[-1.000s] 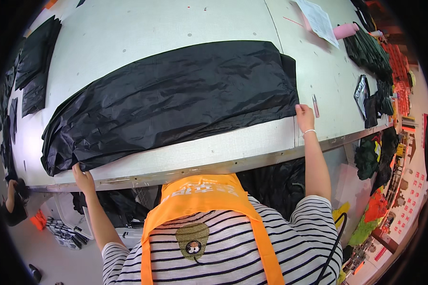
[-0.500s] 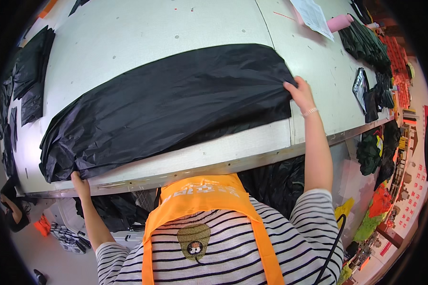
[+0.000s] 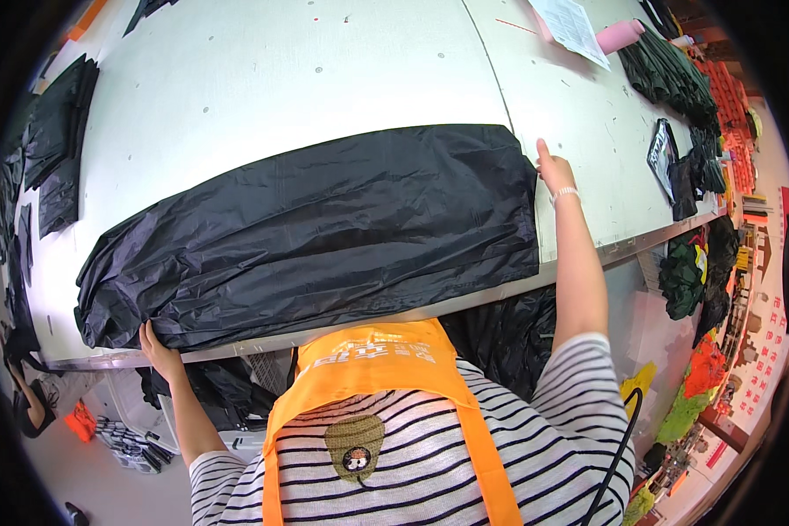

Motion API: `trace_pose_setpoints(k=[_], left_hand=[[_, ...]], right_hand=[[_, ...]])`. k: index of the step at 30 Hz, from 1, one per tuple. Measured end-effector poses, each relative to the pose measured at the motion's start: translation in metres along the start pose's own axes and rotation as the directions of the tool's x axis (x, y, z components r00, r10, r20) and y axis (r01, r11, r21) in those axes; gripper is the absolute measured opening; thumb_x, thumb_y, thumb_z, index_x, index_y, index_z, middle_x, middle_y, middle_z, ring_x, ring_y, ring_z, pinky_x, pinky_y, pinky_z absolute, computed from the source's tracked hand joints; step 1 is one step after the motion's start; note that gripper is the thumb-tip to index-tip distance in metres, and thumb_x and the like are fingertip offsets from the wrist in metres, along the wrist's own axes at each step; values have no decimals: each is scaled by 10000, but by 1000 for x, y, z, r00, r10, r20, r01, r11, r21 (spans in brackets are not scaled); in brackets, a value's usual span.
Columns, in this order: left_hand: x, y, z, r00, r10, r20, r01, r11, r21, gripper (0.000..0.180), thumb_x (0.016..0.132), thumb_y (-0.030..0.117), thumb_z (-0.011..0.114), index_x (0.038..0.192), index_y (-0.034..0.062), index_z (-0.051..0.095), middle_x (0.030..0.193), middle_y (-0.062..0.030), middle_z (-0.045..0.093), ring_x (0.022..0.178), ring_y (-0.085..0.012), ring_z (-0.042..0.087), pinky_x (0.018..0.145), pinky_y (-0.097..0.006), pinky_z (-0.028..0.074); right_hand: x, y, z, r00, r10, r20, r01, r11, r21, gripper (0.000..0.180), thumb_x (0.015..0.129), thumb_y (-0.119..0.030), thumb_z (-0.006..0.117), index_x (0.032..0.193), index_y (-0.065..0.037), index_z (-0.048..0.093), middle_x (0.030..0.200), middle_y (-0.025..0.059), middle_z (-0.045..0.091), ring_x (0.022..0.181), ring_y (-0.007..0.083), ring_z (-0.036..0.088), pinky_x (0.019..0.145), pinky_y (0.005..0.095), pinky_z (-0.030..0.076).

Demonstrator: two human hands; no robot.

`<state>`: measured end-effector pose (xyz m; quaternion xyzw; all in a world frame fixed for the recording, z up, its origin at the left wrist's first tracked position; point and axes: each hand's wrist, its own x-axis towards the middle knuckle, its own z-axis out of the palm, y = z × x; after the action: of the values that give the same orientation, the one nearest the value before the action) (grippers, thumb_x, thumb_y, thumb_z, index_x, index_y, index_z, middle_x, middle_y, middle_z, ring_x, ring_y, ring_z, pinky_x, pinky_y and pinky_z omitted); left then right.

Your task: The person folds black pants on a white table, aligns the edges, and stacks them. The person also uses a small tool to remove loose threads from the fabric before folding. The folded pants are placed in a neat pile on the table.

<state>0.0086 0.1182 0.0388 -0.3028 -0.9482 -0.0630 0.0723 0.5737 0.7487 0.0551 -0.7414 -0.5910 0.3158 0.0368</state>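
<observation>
Stretching lengthwise along the near edge of the counter [image 3: 368,79], a long piece of black cloth [image 3: 324,237] is spread, its far side bowed toward the middle. Its left end is touched at the near edge by the left hand [image 3: 159,352]; the fingers are bent there, but whether cloth is gripped by them cannot be told. At the far corner of the right end, the right hand [image 3: 557,173] is placed, with one finger extended over the bare counter and another touching or just beside the cloth's edge; whether a fold is pinched cannot be told either.

The laying out seems mostly done: the cloth is brought fully onto the counter, and its right end looks fairly straight. Smoothing appears to be left, as the left end is bunched and creases are seen along the whole length. No further fold across it can be made out.

By the left edge of the counter, folded black cloths [image 3: 57,131] are stacked. Toward the far right corner, a white sheet [image 3: 570,31] and a pink roll [image 3: 621,37] are set, beside dark green cloth [image 3: 666,79].
</observation>
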Motion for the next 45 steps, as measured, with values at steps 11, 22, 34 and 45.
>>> trace_pose_setpoints(k=[11,22,34,45], left_hand=[[9,28,2,989,70,-127,-92,980,-178,763,608,-184,457,1322,84,444,1366,-130,438,1259,-338,402,1036,-379,335],[1,35,25,993,42,-108,-42,999,-5,593,682,-125,495,1242,69,500,1310,-110,484,1200,-328,450,991,-390,363],[-12,23,3,986,128,-111,-130,991,-17,614,721,-76,507,1306,109,476,1351,-115,451,1219,-328,432,1015,-381,353],[-5,3,13,984,136,-112,-151,980,-134,541,660,-36,547,1183,100,577,1234,-87,540,1125,-323,485,960,-405,390]], right_hand=[[68,-48,46,819,-388,-423,434,901,13,441,739,-337,739,975,17,623,832,163,660,812,287,643,782,363,492],[-45,32,7,977,-96,188,162,913,-375,604,747,-569,658,726,34,646,618,123,609,515,202,591,566,304,495],[-83,120,40,927,-291,-235,356,880,315,181,645,39,580,633,-62,430,602,-32,404,597,88,358,566,227,340],[-128,-24,86,593,-701,-396,445,696,-564,560,670,41,580,1223,7,497,1202,253,508,1178,398,459,1005,437,364]])
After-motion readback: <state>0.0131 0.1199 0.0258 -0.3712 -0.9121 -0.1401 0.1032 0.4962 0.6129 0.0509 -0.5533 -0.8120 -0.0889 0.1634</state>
